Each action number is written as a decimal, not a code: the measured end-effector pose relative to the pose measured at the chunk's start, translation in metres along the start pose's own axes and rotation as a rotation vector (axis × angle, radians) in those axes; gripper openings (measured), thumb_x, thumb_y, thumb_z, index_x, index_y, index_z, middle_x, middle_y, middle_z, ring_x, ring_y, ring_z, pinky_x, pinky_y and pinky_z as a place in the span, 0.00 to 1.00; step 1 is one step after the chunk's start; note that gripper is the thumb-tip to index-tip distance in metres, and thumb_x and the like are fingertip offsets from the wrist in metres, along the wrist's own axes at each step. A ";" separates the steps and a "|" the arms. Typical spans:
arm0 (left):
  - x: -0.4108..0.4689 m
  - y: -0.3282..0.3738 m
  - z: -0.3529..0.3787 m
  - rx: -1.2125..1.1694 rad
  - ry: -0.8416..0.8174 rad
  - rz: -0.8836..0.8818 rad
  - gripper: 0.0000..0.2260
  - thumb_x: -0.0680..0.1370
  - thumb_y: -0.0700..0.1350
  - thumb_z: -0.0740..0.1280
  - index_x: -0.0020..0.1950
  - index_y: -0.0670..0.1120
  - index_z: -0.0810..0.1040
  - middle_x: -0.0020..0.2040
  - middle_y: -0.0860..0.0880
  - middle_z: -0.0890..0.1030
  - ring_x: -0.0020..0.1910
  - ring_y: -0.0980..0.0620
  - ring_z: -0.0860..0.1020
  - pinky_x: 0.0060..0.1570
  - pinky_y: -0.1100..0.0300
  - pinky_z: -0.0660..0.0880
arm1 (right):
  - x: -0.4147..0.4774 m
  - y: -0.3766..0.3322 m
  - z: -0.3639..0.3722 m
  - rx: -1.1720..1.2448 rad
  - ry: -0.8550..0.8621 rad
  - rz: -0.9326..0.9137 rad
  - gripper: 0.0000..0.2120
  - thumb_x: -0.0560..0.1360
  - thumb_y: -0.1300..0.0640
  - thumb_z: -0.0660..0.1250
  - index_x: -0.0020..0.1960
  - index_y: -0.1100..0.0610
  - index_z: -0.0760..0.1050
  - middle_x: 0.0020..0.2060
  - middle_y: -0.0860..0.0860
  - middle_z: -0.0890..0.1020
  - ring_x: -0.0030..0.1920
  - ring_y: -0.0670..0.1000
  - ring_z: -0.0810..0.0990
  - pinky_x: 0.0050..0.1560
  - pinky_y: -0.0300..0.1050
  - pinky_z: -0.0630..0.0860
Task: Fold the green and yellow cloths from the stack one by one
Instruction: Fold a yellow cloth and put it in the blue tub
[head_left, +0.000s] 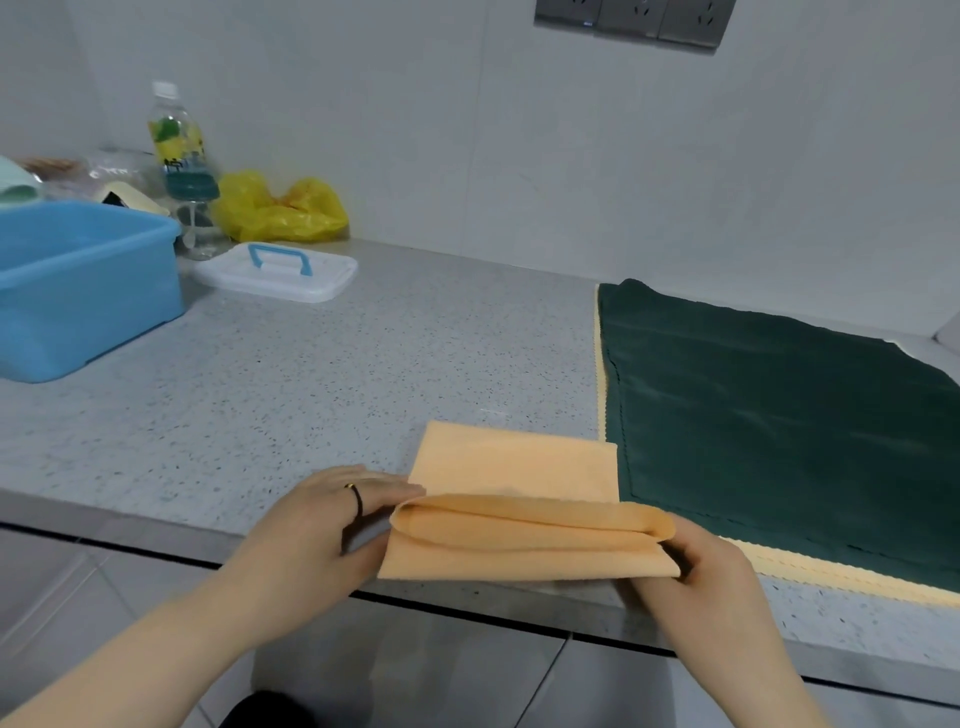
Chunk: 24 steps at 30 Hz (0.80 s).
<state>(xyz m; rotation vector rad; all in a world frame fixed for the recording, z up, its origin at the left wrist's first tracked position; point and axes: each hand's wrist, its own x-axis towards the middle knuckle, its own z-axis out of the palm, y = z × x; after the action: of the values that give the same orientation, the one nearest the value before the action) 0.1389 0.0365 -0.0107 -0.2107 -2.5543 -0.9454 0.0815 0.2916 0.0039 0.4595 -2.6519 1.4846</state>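
A yellow-orange cloth (519, 499) lies partly folded near the counter's front edge, its near part doubled over into a thick roll. My left hand (322, 525) holds the roll's left end, fingers on top and thumb underneath. My right hand (696, 566) pinches the roll's right end. To the right lies the stack: a dark green cloth (769, 415) spread flat on top, with a yellow cloth (831, 577) showing beneath it along the left and near edges.
The speckled grey counter (311, 389) carries a blue plastic tub (83, 291) at the far left, a white lid with a blue handle (278, 270), a bottle (179, 156) and a yellow plastic bag (280, 208) by the wall. Wall sockets (634, 21) sit above.
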 end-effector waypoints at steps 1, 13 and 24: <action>0.002 0.004 0.000 -0.004 -0.003 -0.014 0.15 0.68 0.54 0.58 0.49 0.65 0.80 0.40 0.69 0.80 0.47 0.65 0.75 0.50 0.75 0.67 | 0.001 0.000 0.000 0.000 0.006 0.000 0.17 0.70 0.66 0.64 0.34 0.44 0.76 0.34 0.43 0.81 0.32 0.43 0.74 0.35 0.29 0.68; 0.046 -0.003 0.009 0.013 0.082 -0.451 0.07 0.74 0.53 0.66 0.35 0.58 0.75 0.34 0.57 0.81 0.40 0.57 0.78 0.41 0.62 0.69 | 0.047 -0.013 0.009 -0.387 0.073 0.107 0.21 0.74 0.48 0.62 0.29 0.56 0.58 0.24 0.47 0.65 0.28 0.49 0.63 0.36 0.42 0.59; 0.082 0.014 0.028 0.442 0.047 -0.208 0.25 0.79 0.55 0.55 0.75 0.54 0.53 0.73 0.56 0.61 0.71 0.55 0.58 0.64 0.64 0.46 | 0.056 -0.010 0.018 -0.617 0.030 0.160 0.20 0.74 0.47 0.61 0.29 0.53 0.57 0.22 0.47 0.63 0.26 0.47 0.62 0.41 0.43 0.59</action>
<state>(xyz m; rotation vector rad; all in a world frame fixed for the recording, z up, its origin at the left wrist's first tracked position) 0.0590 0.0657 0.0132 0.2055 -2.6980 -0.4229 0.0330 0.2589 0.0141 0.1722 -2.9699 0.6129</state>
